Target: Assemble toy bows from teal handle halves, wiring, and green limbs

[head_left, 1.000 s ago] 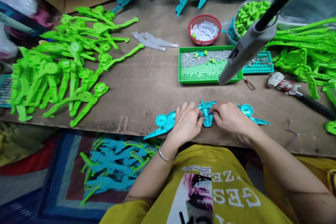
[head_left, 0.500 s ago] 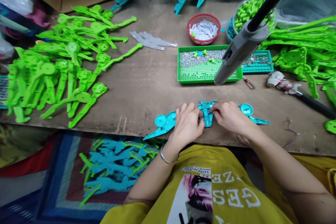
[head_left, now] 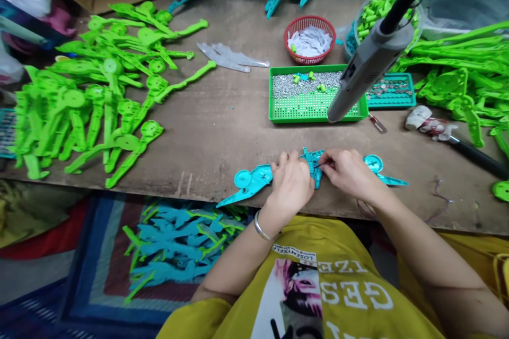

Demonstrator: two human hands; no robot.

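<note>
At the bench edge, both hands' fingers (head_left: pixel 295 159) pinch the teal plastic part (head_left: pixel 314 165), knuckles up.

The yellow shirt (head_left: pixel 302 286) bears upside-down white letters "GES" and "IZE", plus a small label reading "LOSEMYSELF".

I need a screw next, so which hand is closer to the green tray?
Right. The right hand lies just below the green tray; the left hand lies lower and further left.
</note>
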